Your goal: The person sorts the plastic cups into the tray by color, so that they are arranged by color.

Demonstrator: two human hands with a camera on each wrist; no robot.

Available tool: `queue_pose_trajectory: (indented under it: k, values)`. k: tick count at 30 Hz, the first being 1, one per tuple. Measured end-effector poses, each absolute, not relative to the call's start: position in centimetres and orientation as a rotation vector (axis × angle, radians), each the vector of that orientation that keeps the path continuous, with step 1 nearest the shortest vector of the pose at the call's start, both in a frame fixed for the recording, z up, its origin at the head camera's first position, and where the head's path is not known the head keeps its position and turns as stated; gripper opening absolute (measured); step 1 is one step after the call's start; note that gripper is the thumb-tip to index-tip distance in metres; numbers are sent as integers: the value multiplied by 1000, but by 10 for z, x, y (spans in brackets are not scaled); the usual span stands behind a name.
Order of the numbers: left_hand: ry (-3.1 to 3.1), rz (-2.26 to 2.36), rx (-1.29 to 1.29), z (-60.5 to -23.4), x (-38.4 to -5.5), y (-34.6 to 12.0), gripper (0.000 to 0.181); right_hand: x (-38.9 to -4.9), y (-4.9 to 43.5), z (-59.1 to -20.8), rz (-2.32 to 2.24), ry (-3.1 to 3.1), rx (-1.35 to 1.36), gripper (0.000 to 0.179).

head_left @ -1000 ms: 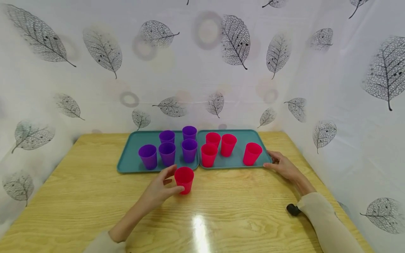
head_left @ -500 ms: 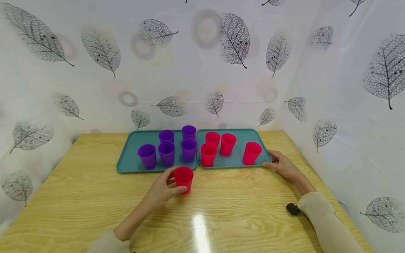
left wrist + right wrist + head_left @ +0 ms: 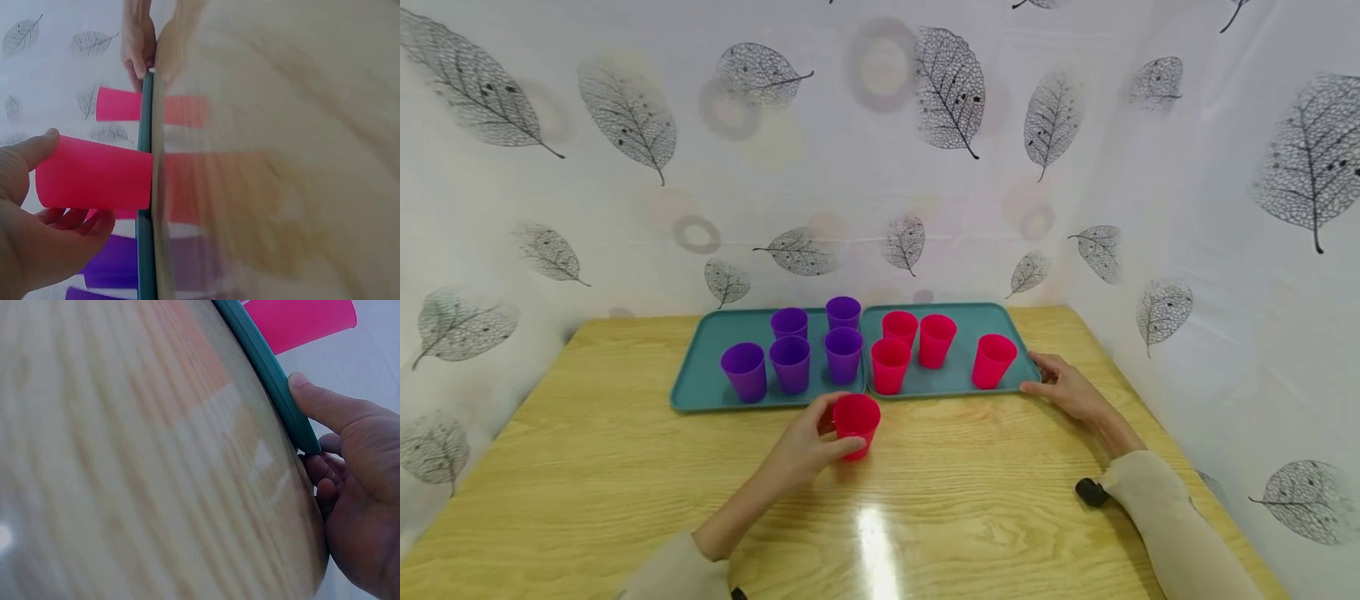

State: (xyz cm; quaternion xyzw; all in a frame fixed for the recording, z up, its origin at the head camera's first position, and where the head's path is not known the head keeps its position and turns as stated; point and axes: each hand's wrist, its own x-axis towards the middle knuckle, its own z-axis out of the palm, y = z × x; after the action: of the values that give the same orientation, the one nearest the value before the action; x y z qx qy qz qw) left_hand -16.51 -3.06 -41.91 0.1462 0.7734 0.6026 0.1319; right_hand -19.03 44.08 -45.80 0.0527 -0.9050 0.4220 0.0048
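My left hand (image 3: 805,446) grips a red plastic cup (image 3: 856,425), thumb on its near side and fingers round the back. The cup is upright in front of the two trays, close over the table; in the left wrist view its side (image 3: 94,175) faces the camera. At the near right corner of the right-hand teal tray (image 3: 951,383), my right hand (image 3: 1070,393) holds the edge. The right wrist view shows its thumb (image 3: 299,381) against the rim and its fingers curled at the corner. Several red cups (image 3: 994,362) stand upright on that tray.
Side by side with it lies a second teal tray (image 3: 703,379), bearing several upright purple cups (image 3: 745,373). Both trays rest at the back of a wooden table (image 3: 970,500), before a leaf-patterned white covering (image 3: 850,192). That covering also runs along the right side.
My left fingers have come round the red cup, which has moved a little to the right with the hand. The right hand stays at the tray's corner.
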Motion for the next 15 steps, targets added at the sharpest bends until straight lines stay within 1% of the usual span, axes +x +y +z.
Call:
queue_pose_trajectory:
  k: [9, 15]
  values:
    - [2097, 1821, 619, -407, -173, 24, 66, -188, 440, -456, 1324, -2827, 168, 70]
    - [2144, 1812, 624, -401, -182, 64, 69, -189, 440, -456, 1342, -2825, 175, 71]
